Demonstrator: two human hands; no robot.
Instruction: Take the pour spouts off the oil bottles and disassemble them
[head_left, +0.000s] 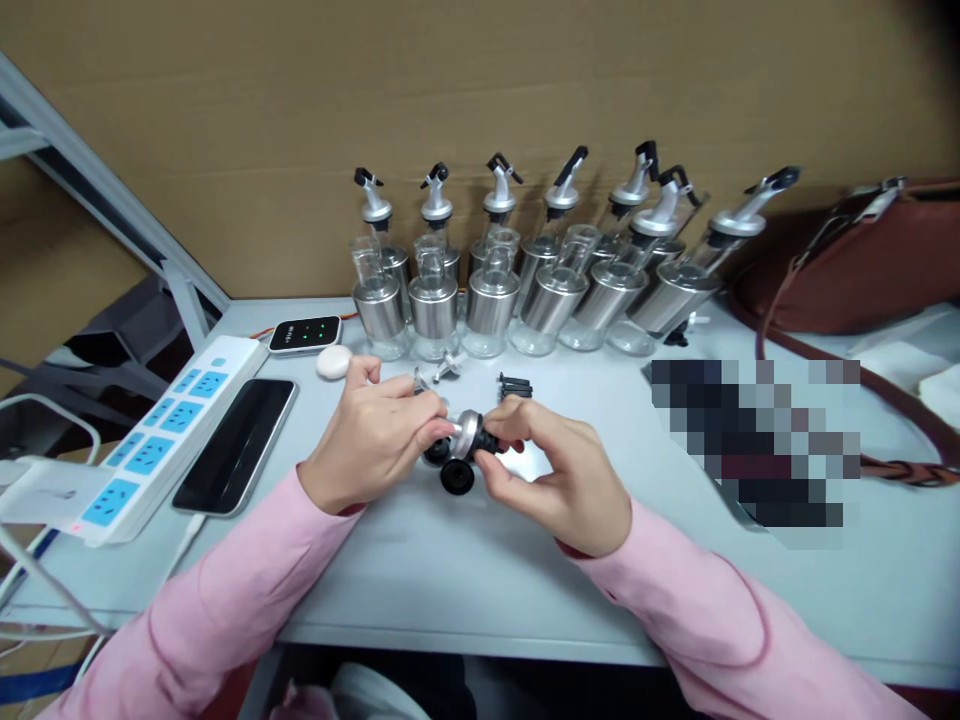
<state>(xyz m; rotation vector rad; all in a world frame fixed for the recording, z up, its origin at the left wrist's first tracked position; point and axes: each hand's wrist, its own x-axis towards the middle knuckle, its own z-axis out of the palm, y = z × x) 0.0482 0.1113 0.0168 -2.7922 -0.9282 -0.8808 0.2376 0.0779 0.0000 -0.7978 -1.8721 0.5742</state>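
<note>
Between my two hands, above the table, is a silver bottle pourer [466, 434] with a black ribbed stopper. My left hand [379, 430] pinches its silver spout end. The fingers of my right hand [559, 465] close round the black stopper end. Just below lies a round black rubber stopper [457, 477], with another black piece partly hidden behind my left fingers. Beyond my hands, a loose silver spout [450, 366] and several small black parts [515, 385] lie on the table.
Several glass bottles with steel sleeves [493, 300] stand in rows at the back, some with pourers fitted. A power strip [172, 430], a phone [236, 445], a small black-faced device [305, 335] and a white round case [334, 362] lie left. Right are a brown bag [862, 260] and a pixelated object [750, 450].
</note>
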